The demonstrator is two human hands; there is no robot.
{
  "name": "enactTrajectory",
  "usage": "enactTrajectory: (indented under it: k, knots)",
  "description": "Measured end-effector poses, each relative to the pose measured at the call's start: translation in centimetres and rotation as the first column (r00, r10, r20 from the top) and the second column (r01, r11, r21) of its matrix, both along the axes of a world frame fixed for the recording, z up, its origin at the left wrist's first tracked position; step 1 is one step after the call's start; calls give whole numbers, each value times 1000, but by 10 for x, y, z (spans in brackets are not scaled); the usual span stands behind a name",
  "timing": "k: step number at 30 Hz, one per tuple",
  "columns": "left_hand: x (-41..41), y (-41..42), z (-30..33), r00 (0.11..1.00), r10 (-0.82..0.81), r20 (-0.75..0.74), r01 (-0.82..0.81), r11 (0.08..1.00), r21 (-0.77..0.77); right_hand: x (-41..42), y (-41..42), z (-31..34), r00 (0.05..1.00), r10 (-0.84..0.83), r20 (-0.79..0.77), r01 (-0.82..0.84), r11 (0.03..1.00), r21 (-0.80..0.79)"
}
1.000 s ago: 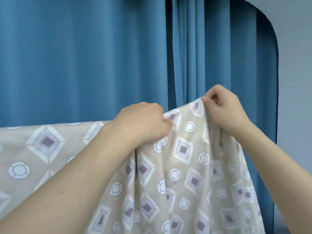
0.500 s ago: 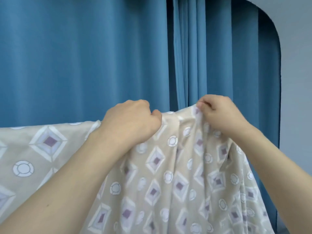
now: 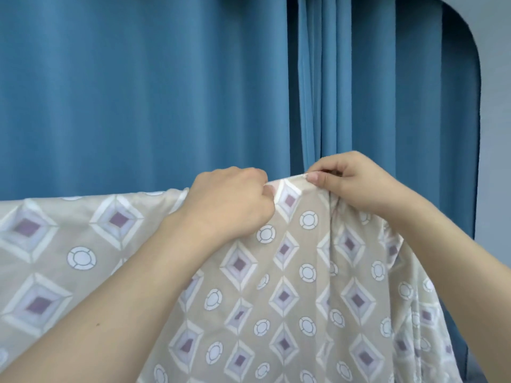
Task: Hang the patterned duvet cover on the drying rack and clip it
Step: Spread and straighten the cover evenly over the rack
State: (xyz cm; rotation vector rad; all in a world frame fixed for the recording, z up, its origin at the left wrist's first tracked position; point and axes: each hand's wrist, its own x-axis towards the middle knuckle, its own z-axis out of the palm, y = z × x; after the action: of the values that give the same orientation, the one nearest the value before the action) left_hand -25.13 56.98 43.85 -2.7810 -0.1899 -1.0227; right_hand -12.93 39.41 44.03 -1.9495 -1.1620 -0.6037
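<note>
While no writing shows, left hand [image 3: 229,200] and right hand [image 3: 351,181] pinch the duvet cover [image 3: 290,272].

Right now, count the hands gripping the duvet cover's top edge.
2. The left hand and the right hand pinch the duvet cover at its top edge, close together.

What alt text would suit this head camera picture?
Two bare hands, left hand and right hand, pinch the top edge of a beige patterned duvet cover that hangs down in front of blue curtains.
</note>
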Motion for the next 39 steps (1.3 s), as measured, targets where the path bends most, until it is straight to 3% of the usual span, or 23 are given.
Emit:
enactTrajectory:
  k: [3, 5, 7, 9, 10, 14, 18, 20, 24, 28, 34, 36, 39]
  knots:
    - [-1, -7, 2, 1000, -4, -28, 4, 1000, 2, 6, -7, 1, 997, -53, 48, 48, 994, 97]
    - [-2, -10, 5, 998, 29, -59, -30, 999, -13, 17, -15, -1, 998, -63, -5, 62, 968, 244]
    - [0, -13, 7, 996, 40, -85, -42, 999, -20, 30, -32, -9, 980, -18, -197, 88, 932, 352]
    - [5, -23, 8, 996, 5, -91, -7, 1000, -20, 39, -52, -25, 895, 60, -443, 115, 927, 358]
    - [11, -30, 8, 996, -26, -85, 25, 1000, -16, 42, -60, -35, 868, 73, -490, 113, 934, 340]
    - [46, -65, 14, 984, -151, -93, 154, 988, 20, 50, -77, -59, 913, -24, -408, 162, 937, 309]
    - [79, -90, 23, 976, -170, -139, 183, 980, 81, 67, -88, -72, 886, -146, -439, 269, 935, 231]
    - [93, -91, 22, 971, -178, -162, 191, 979, 75, 69, -90, -81, 896, -241, -374, 331, 922, 199]
    - [107, -86, 12, 970, -186, -160, 197, 978, 61, 74, -85, -83, 899, -332, -287, 407, 875, 262]
    - [108, -88, 13, 973, -165, -161, 176, 983, 56, 92, -93, -63, 859, -357, -368, 500, 741, 449]
    - [108, -93, 13, 975, -181, -125, 180, 983, -19, 119, -129, -75, 772, -249, -585, 630, 426, 649]
    - [106, -92, 15, 973, -188, -135, 179, 981, -77, 119, -134, -86, 732, -189, -655, 658, 449, 605]
    - [107, -89, 17, 969, -177, -171, 164, 983, -87, 116, -134, -102, 691, -97, -717, 573, 678, 461]
